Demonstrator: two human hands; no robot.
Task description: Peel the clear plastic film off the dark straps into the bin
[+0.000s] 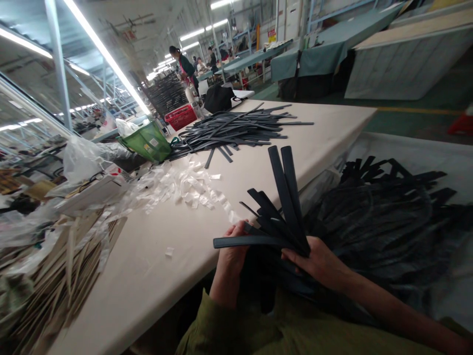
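A fanned bundle of dark flat strips (286, 197), which look like belt straps, is gripped near its lower end by my right hand (320, 261). My left hand (232, 251) is closed, its fingertips pinching the end of one strip from that bundle. Another strip (244, 241) crosses in front of my left palm and partly hides it. Just beyond my left fingertips lies a trail of white film pieces (194, 185) on the pale table (158, 276). Farther back, a large pile of similar dark strips (236, 128) is spread over the table.
A green basket (150, 143) and a red basket (180, 117) stand behind the film scraps. Long brown strips (70, 266) lie at the left edge. To my right, a bin (399, 143) holds many dark strips in clear plastic. A person (186, 69) stands in the background.
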